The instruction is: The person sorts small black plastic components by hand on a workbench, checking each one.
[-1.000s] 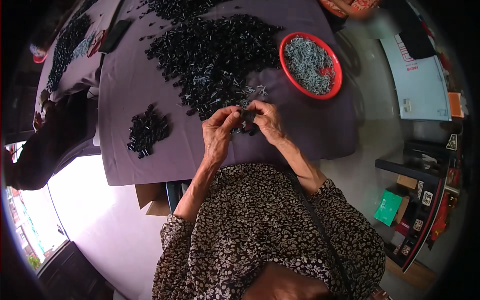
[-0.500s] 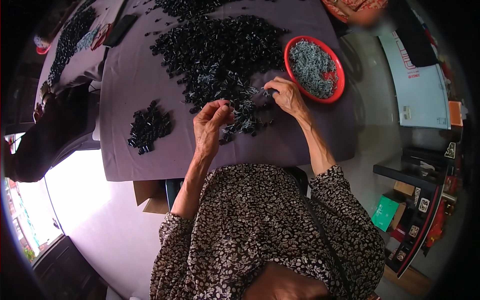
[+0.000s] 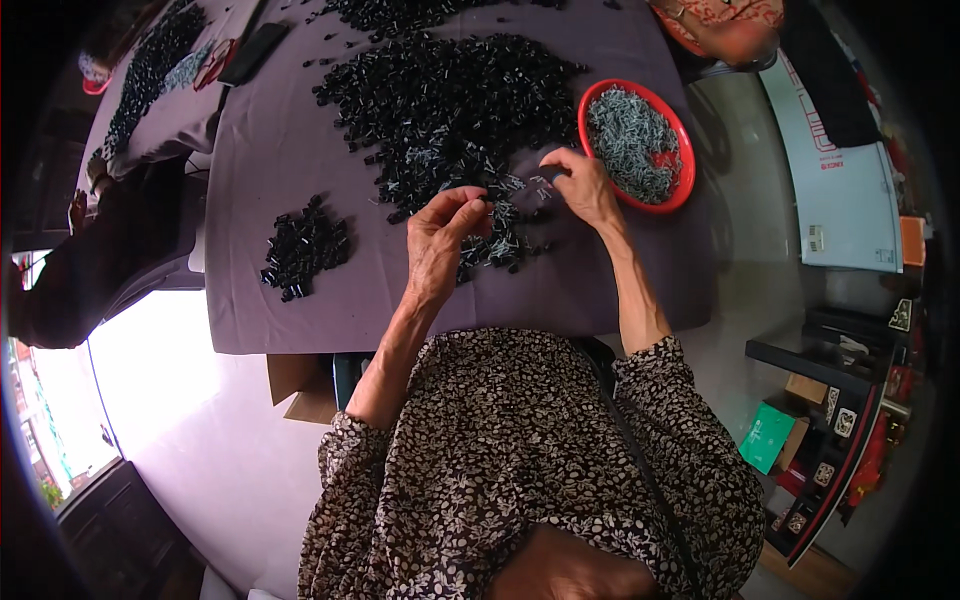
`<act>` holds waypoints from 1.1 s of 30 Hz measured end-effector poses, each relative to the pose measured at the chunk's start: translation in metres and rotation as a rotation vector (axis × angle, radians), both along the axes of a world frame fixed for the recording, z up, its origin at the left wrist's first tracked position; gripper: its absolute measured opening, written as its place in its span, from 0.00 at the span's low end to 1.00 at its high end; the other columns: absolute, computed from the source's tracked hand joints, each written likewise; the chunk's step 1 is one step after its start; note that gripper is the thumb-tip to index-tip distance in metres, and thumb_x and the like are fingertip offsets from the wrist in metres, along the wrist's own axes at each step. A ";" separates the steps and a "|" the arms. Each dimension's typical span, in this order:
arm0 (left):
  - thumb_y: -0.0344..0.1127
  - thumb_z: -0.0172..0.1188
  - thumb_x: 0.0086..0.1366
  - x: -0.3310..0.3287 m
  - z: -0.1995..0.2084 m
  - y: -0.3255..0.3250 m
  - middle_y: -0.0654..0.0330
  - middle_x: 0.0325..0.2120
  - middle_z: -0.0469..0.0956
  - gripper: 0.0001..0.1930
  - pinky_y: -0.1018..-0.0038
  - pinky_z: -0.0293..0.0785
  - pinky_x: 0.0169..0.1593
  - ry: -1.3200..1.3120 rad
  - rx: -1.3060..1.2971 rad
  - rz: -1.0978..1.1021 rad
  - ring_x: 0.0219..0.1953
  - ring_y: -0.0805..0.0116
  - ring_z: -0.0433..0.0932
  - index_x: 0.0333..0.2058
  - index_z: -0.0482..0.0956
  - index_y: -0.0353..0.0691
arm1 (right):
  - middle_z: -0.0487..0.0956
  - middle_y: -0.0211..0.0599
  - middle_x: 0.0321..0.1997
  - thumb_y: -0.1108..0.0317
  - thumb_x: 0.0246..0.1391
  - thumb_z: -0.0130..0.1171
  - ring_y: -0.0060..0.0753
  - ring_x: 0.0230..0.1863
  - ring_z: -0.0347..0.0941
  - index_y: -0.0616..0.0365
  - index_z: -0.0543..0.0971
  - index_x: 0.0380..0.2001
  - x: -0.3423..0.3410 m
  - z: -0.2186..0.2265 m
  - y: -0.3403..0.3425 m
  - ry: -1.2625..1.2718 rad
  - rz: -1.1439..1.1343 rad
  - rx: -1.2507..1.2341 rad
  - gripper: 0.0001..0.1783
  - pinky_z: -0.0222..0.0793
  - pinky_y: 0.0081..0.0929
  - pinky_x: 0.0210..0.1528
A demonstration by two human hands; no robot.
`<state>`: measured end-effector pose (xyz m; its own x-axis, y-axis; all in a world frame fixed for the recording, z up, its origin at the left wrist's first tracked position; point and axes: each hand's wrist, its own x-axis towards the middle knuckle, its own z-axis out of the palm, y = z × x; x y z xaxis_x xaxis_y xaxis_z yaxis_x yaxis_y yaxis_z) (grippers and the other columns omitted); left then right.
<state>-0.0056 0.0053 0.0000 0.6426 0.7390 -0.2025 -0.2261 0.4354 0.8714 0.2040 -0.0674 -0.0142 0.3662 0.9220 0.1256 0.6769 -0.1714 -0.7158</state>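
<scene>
My left hand [image 3: 438, 245] is closed in a pinch over the table, with a small black plastic piece [image 3: 483, 198] between thumb and forefinger. To its right, my right hand [image 3: 585, 190] has its fingers curled and pressed together above a few loose silver pins [image 3: 541, 187]. Whatever those fingertips hold is too small to make out. Beyond both hands spreads a large heap of black plastic pieces [image 3: 450, 95]. More silver pins [image 3: 492, 250] lie mixed with black pieces just beside my left hand. A red bowl [image 3: 688, 165] of silver pins stands right of my right hand.
A smaller pile of black pieces [image 3: 305, 250] lies left on the purple-grey tablecloth [image 3: 270, 330]. Another person's arm [image 3: 735, 40] shows at the far right, and a dark sleeve [image 3: 110, 260] at the left. A white carton [image 3: 850, 215] stands beyond the table's right side.
My left hand has shifted slightly to the right, nearer my right hand, still pinched. My right hand stays near the loose pins. The whole view has moved a little.
</scene>
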 end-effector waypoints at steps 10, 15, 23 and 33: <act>0.29 0.56 0.57 0.028 0.021 -0.003 0.58 0.30 0.77 0.08 0.76 0.73 0.37 -0.195 -0.121 -0.085 0.29 0.72 0.75 0.36 0.74 0.35 | 0.72 0.29 0.28 0.72 0.49 0.52 0.19 0.32 0.67 0.62 0.73 0.26 -0.047 0.063 0.004 0.702 0.026 0.347 0.04 0.62 0.18 0.38; 0.28 0.55 0.57 0.027 0.026 -0.004 0.57 0.31 0.76 0.08 0.75 0.74 0.38 -0.227 -0.097 -0.079 0.30 0.72 0.75 0.37 0.74 0.33 | 0.71 0.27 0.28 0.73 0.48 0.52 0.17 0.31 0.65 0.61 0.73 0.26 -0.056 0.074 0.002 0.663 0.089 0.386 0.03 0.61 0.15 0.36; 0.27 0.55 0.57 0.024 0.025 -0.004 0.56 0.30 0.77 0.09 0.75 0.74 0.37 -0.221 -0.057 -0.061 0.29 0.72 0.75 0.37 0.74 0.32 | 0.70 0.25 0.28 0.74 0.49 0.50 0.15 0.30 0.64 0.61 0.73 0.26 -0.061 0.074 0.003 0.506 0.080 0.390 0.03 0.59 0.13 0.35; 0.26 0.56 0.56 0.019 0.022 -0.007 0.60 0.27 0.76 0.08 0.80 0.72 0.35 -0.178 -0.101 -0.044 0.27 0.74 0.74 0.36 0.74 0.30 | 0.71 0.37 0.25 0.81 0.43 0.49 0.36 0.27 0.70 0.59 0.69 0.28 -0.080 0.052 0.003 0.014 -0.009 0.523 0.07 0.66 0.26 0.29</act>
<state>0.0135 -0.0016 0.0216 0.7058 0.6914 -0.1546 -0.3517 0.5314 0.7707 0.1237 -0.0645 0.0378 0.3787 0.7344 0.5633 0.6672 0.2052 -0.7161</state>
